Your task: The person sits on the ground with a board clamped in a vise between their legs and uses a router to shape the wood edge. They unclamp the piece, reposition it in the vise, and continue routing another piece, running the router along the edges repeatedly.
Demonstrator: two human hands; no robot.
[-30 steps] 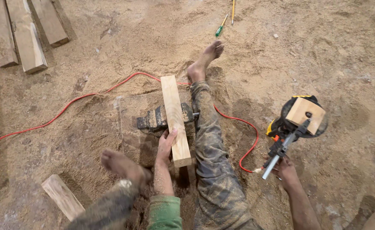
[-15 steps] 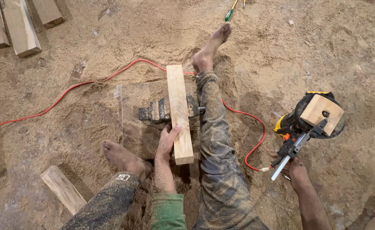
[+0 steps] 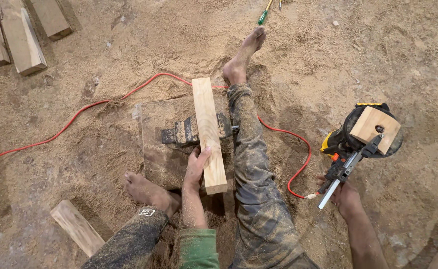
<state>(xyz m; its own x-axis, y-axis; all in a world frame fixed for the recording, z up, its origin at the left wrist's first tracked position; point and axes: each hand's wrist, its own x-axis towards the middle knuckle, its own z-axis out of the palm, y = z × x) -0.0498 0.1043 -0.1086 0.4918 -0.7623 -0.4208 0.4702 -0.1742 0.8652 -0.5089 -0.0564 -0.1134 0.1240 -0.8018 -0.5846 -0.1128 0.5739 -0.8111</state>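
Note:
A pale wooden block (image 3: 208, 133) lies lengthwise across a dark metal vise (image 3: 181, 134) set on a flat board (image 3: 160, 149) in the sawdust. My left hand (image 3: 196, 168) grips the block's near end on its left side. My right hand (image 3: 346, 198) holds the handle of a yellow and black power tool (image 3: 358, 142) out to the right; a small square wooden piece (image 3: 374, 128) sits on the tool's round head. My bare right foot (image 3: 243, 57) stretches out beyond the block, and my left foot (image 3: 147, 192) rests beside the board.
A red cable (image 3: 94, 104) runs from the left across the sawdust, under my leg, to the tool. Several wooden planks (image 3: 22, 32) lie at the top left and another piece (image 3: 77, 227) at the bottom left. A green-handled screwdriver (image 3: 264, 15) lies past my right foot.
The view has shifted a little, so everything sits slightly higher and further right in the picture. My left hand stays on the block and my right hand keeps hold of the tool.

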